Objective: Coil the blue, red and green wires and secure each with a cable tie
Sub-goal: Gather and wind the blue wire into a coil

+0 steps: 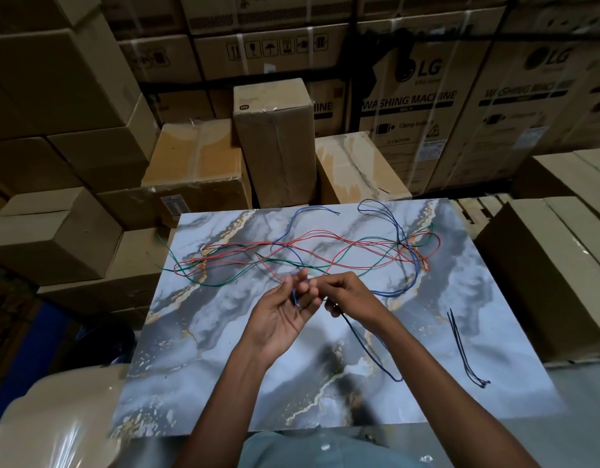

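Blue, red and green wires lie tangled in long loops across the far half of the marbled board. My left hand is palm up above the board's middle, the blue wire's end lying across its fingers. My right hand is right beside it, fingers curled, pinching the same blue wire. A stretch of blue wire trails from my right hand toward me. A few black cable ties lie together on the board's right side.
Cardboard boxes are stacked behind and on both sides of the board. A box stands close to the board's right edge. A shiny wrapped surface lies at near left.
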The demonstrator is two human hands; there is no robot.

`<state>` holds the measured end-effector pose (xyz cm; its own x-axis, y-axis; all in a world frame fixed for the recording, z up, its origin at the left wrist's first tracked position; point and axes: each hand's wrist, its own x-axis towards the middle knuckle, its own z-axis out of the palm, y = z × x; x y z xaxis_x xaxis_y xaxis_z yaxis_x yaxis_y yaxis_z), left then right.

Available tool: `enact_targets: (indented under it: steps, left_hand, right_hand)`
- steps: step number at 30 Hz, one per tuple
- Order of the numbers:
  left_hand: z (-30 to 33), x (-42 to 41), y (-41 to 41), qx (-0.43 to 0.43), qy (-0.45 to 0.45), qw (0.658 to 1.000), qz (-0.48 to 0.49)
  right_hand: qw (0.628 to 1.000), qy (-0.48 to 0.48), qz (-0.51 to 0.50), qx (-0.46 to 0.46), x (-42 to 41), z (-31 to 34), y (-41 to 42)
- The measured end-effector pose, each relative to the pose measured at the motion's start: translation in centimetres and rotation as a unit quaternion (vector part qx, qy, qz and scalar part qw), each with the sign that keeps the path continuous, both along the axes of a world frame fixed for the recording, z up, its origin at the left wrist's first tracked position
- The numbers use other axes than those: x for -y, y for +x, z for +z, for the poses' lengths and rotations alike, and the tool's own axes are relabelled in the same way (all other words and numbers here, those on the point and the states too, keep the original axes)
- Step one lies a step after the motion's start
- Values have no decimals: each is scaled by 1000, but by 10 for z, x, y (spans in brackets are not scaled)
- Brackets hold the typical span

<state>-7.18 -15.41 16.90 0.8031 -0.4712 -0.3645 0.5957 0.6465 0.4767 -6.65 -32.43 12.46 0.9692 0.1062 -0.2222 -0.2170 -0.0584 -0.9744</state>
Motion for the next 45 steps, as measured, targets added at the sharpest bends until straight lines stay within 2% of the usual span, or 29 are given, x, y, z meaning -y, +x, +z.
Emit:
enact_targets:
  steps: [7,10,13,16,20,27,32,35,39,42,45]
  left_hand:
    - [0,5,0,15,18,1000,-11]
    - [5,9,0,36,21,999,-24]
    - [10,9,1,26,-15,999,-39]
    - [15,8,0,25,-16,995,-92]
    - [20,13,-4,59,9,989,-136]
    - [21,17,-1,76,-33,995,-62]
    - [13,13,7,161,39,983,-75]
    - [7,9,12,141,45,987,-56]
    - [2,7,17,129,5,991,-18]
    - [-2,7,21,148,-5,989,20]
    - [-6,3,29,180,9,982,55]
  right_hand:
    - [997,-59,-41,-2,-7,-9,-11]
    - [994,-91,-61,29,-13,-5,-11]
    - [992,-79,-71,71,-13,-1,-10]
    - [994,-50,-60,77,-9,3,-5]
    - [992,-94,-10,83,0,-2,6]
    - [996,-57,20,73,-1,8,-2]
    - [995,-100,-22,16,-11,0,-10]
    - [996,-82,-31,-3,-11,0,-14]
    - [998,-60,26,-14,-13,3,-27]
    - [996,-61,50,-32,-14,4,-37]
    - [997,-62,30,-18,-11,8,-46]
